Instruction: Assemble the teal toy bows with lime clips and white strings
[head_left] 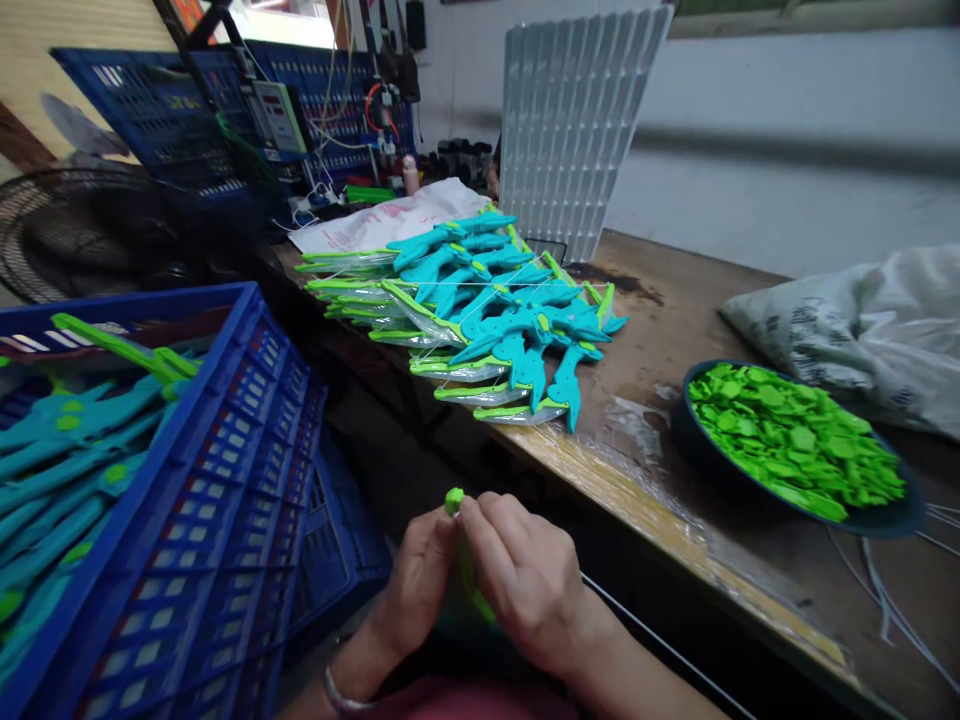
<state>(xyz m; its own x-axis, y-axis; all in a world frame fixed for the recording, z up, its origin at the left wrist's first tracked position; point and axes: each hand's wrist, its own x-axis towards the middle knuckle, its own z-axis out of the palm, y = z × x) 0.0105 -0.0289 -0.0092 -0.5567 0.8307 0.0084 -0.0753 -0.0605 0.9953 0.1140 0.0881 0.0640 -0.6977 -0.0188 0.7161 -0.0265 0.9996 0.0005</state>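
Observation:
At the bottom middle, close to my body, my left hand (415, 580) and my right hand (521, 580) are pressed together around the green tip (454, 498) of a toy bow. The tip pokes up between the thumbs and fingers. Most of that bow is hidden by the hands, with a blurred green and teal part below. A white string (660, 640) runs out from under my right wrist toward the lower right. Past the hands, teal-and-green toy bows (525, 300) lie piled at the table's edge, white strings stretched across some.
A blue crate (202, 480) of teal bow parts stands at left. On the table (675, 270), a dark bowl (911, 510) holds green plastic pieces (795, 435). A white sack (862, 320) lies at right, a ribbed panel (577, 130) stands behind, and a fan (67, 230) is far left.

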